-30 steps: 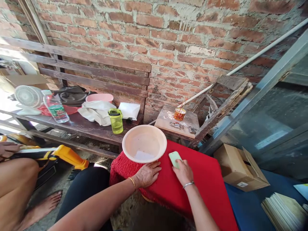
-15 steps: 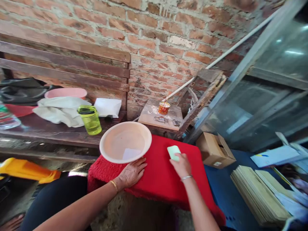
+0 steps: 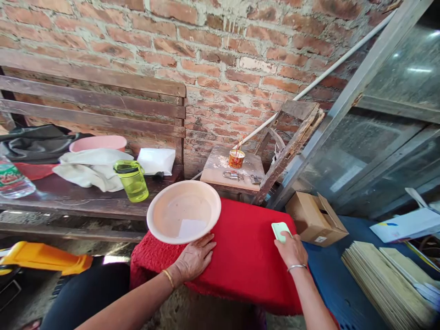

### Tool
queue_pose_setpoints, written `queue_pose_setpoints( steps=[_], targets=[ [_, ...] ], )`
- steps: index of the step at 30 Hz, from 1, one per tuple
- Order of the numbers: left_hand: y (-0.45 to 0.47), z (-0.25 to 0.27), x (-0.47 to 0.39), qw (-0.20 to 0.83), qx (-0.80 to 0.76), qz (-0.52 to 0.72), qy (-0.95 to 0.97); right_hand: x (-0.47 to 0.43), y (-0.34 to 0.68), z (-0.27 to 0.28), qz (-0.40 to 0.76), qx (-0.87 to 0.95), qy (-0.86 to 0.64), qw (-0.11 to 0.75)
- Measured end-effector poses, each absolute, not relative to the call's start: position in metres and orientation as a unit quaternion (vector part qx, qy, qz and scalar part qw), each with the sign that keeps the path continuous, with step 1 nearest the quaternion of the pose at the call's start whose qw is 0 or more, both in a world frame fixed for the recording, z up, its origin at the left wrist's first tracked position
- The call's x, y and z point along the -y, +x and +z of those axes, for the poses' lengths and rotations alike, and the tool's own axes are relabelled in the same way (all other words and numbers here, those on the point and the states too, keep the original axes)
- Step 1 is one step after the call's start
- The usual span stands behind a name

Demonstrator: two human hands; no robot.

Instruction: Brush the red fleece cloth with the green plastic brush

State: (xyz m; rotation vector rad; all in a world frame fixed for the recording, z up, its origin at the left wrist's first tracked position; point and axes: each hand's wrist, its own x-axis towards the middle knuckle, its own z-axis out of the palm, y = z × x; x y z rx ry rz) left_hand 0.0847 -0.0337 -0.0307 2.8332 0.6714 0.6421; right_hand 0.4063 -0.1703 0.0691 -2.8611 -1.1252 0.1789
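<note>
My left hand (image 3: 194,259) lies flat on the red cloth (image 3: 244,266), fingers stretched out, against the near rim of a pale plastic basin (image 3: 161,229). Water seems to stand in the basin, with a whitish rectangular patch at its bottom that may be a reflection. At the right end of the cloth, my right hand (image 3: 292,252) is closed round a flat pale-green block (image 3: 280,230) with rounded corners. The block's underside is hidden, so its exact kind does not show.
A wooden bench (image 3: 85,201) at left bears a green bottle (image 3: 135,185), a white cloth (image 3: 92,167) and a pink basin (image 3: 99,143). Behind the red cloth, a small stand (image 3: 215,172) holds a cup (image 3: 236,159) and padlocks. A cardboard box (image 3: 309,217) sits at right.
My right hand has moved the pale-green block to the right across the red cloth. My left hand stays beside the basin. The whole view has shifted slightly.
</note>
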Motion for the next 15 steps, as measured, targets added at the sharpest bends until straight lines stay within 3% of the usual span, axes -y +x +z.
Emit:
queue_pose_setpoints(
  steps=[9,15],
  targets=[
    [0.083,-0.04,0.03,0.058,-0.216,0.254,0.941,0.082,0.315,0.043,0.054,0.498,-0.86,0.094],
    [0.083,-0.032,0.032,0.065,-0.215,0.235,0.946,0.109,0.382,0.041,0.062,0.414,-0.907,0.056]
  ],
)
